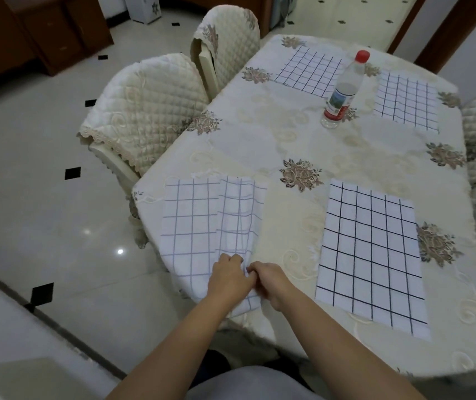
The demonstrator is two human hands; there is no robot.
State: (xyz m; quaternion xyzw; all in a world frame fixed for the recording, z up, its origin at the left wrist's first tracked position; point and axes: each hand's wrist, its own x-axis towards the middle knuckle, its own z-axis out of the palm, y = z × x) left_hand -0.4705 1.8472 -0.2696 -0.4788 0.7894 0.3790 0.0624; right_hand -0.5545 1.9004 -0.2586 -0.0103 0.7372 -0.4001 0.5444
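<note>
cloth: the checked cloth is lying at the table's near-left corner, with its right part doubled over on itself and its near end drooping a bit past the edge.
left hand: the left hand is gripping the cloth's near edge, fingers curled down onto the fabric.
right hand: the right hand is sitting right against it, fingers curled and pinching the same edge.
handling: I'm reading it as thin woven fabric, so light, floppy and sagging wherever nobody is holding it. Not fragile, though it's probably sliding easily on the tablecloth.
where to grab: I'm thinking along the hem or at the corners with the hands spread apart, since a bunched grip is only going to wrinkle it.
around: three more grid cloths are lying flat, one near-right and two at the far end, plus a water bottle standing between those two.
in the way: nothing much. The quilted chair is sitting against the left edge, and the bottle is well apart.
</note>
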